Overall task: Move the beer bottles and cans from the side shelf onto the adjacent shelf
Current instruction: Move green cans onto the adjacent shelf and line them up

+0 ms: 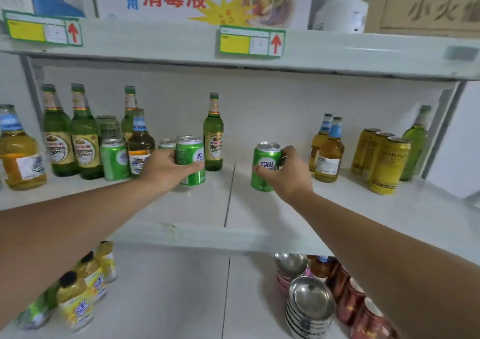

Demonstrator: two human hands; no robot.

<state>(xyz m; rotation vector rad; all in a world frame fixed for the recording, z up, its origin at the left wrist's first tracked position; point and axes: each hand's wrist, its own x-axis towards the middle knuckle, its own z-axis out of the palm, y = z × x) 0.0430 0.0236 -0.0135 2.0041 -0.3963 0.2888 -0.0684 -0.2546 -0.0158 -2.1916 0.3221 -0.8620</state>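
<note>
My left hand [166, 168] grips a green beer can [191, 161] standing on the left shelf section [202, 203], just left of the seam. My right hand [288, 172] grips another green can [265, 166] just right of the seam, on the right shelf section [337, 209]. Behind my left hand stand green beer bottles [213, 133] [84, 133], amber bottles [18, 148] and more green cans [114, 159]. On the right section stand two amber bottles [328, 151], three yellow cans [387, 164] and a green bottle [415, 144].
An upper shelf [337, 55] with price tags [250, 41] overhangs the bottles. Below, oil bottles [78, 302] stand at left, and stacked metal bowls [310, 305] and red tins [363, 310] at right. A post [441, 128] bounds the right end.
</note>
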